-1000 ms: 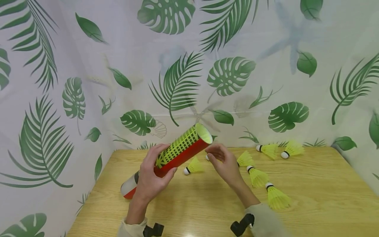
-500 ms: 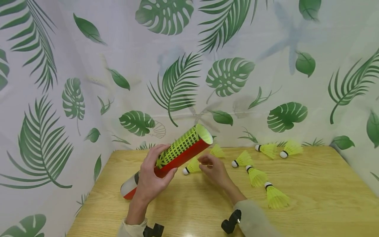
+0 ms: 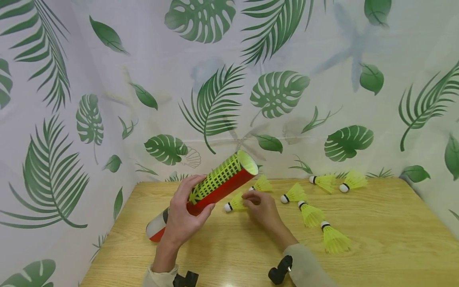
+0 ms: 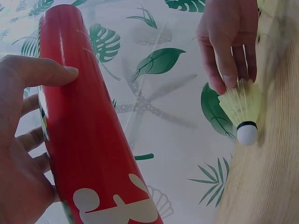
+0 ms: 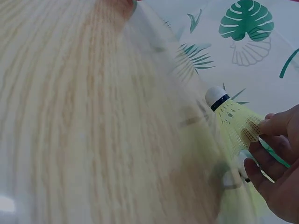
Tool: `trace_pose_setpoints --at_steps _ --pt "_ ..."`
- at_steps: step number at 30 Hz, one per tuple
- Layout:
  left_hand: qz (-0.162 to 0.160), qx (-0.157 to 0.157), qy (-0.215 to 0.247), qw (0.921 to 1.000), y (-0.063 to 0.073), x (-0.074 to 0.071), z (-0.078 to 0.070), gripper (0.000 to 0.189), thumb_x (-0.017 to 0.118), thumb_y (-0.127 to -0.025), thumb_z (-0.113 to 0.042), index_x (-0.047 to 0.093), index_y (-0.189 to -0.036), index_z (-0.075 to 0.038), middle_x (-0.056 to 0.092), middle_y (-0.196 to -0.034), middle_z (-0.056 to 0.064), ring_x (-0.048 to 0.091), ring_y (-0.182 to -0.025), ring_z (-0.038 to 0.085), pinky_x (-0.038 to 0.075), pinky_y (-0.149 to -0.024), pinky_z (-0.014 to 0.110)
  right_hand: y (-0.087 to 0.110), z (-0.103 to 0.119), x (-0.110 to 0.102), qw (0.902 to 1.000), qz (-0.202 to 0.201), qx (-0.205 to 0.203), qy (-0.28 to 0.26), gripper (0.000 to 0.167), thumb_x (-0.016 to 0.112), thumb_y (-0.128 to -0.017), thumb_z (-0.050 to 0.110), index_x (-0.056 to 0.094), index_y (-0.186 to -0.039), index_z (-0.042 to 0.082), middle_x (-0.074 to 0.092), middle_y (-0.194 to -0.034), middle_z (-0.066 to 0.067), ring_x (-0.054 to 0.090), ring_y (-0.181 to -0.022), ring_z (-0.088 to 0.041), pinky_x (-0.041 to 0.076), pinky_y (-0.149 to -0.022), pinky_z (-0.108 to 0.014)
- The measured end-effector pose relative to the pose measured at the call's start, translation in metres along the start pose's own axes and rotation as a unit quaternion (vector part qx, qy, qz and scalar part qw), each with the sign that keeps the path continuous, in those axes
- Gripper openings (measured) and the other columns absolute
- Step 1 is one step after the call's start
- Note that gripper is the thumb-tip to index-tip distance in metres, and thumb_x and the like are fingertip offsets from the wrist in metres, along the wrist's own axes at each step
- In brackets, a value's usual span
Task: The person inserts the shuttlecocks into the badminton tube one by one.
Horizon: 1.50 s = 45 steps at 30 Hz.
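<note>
My left hand [image 3: 184,211] grips a shuttlecock tube [image 3: 226,183], red with a yellow-green checked side and a pale lower end. The tube leans, its round mouth facing up and to the right. In the left wrist view, the thumb lies across the tube's red side [image 4: 88,121]. Low over the table, right of the tube, my right hand [image 3: 265,209] pinches the skirt of a yellow shuttlecock [image 3: 236,202] between thumb and fingers. Its white cork with a black band points away from the hand, as the right wrist view shows on the shuttlecock [image 5: 233,119].
Another shuttlecock [image 3: 262,184] lies just behind the right hand. Several more spread to the right, among them a near one [image 3: 336,239] and a far one [image 3: 354,180]. The wooden table [image 3: 391,227] ends at a leaf-printed cloth [image 3: 287,151] behind and at left.
My right hand has moved left and down from the shuttlecock behind to the nearer one, and its fingers have closed on the skirt. The shuttlecock has shifted slightly right. The left hand and tube stay put.
</note>
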<state>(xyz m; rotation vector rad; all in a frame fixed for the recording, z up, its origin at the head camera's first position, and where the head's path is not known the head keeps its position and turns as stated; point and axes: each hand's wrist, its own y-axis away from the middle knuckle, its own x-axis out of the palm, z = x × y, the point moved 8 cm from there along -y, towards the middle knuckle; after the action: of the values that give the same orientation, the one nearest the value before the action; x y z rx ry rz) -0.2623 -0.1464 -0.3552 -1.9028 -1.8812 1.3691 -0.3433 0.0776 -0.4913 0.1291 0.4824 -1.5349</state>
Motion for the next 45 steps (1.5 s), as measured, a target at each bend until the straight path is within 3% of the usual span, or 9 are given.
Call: trace_pose_setpoints --at_steps 4,11,15,21,26,35,45 --pt "0.001 0.001 -0.001 1.0 -0.001 0.0 -0.001 0.07 0.083 -0.081 -0.012 0.054 -0.144 -0.019 0.056 -0.141 0.001 0.055 -0.122 0.02 0.054 -0.094 0.047 0.003 0.002 -0.014 0.9995 -0.004 0.023 -0.02 0.013 0.071 -0.096 0.007 0.077 -0.107 0.005 0.076 -0.1 -0.004 0.072 -0.095 -0.018 0.056 -0.088 -0.04" --pt "0.003 -0.002 -0.001 1.0 0.0 0.001 -0.001 0.07 0.083 -0.081 -0.012 0.054 -0.144 -0.019 0.056 -0.141 0.001 0.055 -0.121 0.019 0.054 -0.094 0.047 0.009 0.026 -0.046 0.9983 -0.024 -0.044 -0.031 0.015 0.072 -0.095 0.003 0.075 -0.109 -0.001 0.076 -0.101 -0.013 0.074 -0.095 -0.026 0.058 -0.084 -0.03" --pt "0.004 -0.001 0.002 1.0 0.0 0.002 -0.002 0.069 0.083 -0.081 -0.012 0.054 -0.144 -0.019 0.056 -0.141 0.001 0.056 -0.12 0.019 0.054 -0.093 0.046 0.013 0.039 -0.066 0.9966 -0.048 -0.06 -0.028 0.015 0.072 -0.095 0.004 0.075 -0.108 0.0 0.077 -0.101 -0.012 0.074 -0.094 -0.024 0.056 -0.081 -0.021" --pt "0.007 -0.002 0.004 1.0 0.0 0.002 -0.001 0.069 0.083 -0.081 -0.012 0.055 -0.143 -0.02 0.056 -0.142 0.002 0.055 -0.121 0.019 0.053 -0.093 0.046 0.022 0.058 -0.095 0.9916 -0.076 -0.09 -0.054 0.015 0.072 -0.095 0.005 0.075 -0.108 -0.001 0.076 -0.102 -0.014 0.074 -0.094 -0.016 0.054 -0.081 -0.016" --pt "0.011 -0.001 0.005 0.9999 0.0 0.003 -0.001 0.069 0.083 -0.081 -0.012 0.054 -0.143 -0.02 0.056 -0.142 0.0 0.055 -0.122 0.019 0.053 -0.094 0.046 0.032 0.079 -0.12 0.9846 -0.106 -0.121 -0.068 0.015 0.071 -0.095 0.001 0.074 -0.109 -0.002 0.075 -0.105 -0.016 0.072 -0.094 -0.004 0.054 -0.082 -0.017" --pt "0.011 0.002 0.009 0.9999 0.0 0.003 -0.001 0.069 0.083 -0.081 -0.01 0.055 -0.143 -0.02 0.056 -0.142 0.004 0.055 -0.122 0.019 0.053 -0.094 0.045 0.057 0.119 -0.164 0.9656 -0.183 -0.164 -0.084 0.017 0.07 -0.094 -0.003 0.075 -0.11 -0.002 0.076 -0.104 -0.011 0.073 -0.096 -0.008 0.055 -0.086 -0.02" --pt "0.012 0.008 0.015 0.9998 -0.001 0.004 -0.001 0.068 0.083 -0.081 -0.01 0.055 -0.143 -0.02 0.057 -0.141 -0.001 0.055 -0.123 0.019 0.051 -0.097 0.046 0.078 0.148 -0.18 0.9481 -0.239 -0.187 -0.096 0.02 0.071 -0.09 -0.01 0.073 -0.11 -0.009 0.077 -0.102 -0.003 0.073 -0.096 -0.011 0.055 -0.086 -0.019"
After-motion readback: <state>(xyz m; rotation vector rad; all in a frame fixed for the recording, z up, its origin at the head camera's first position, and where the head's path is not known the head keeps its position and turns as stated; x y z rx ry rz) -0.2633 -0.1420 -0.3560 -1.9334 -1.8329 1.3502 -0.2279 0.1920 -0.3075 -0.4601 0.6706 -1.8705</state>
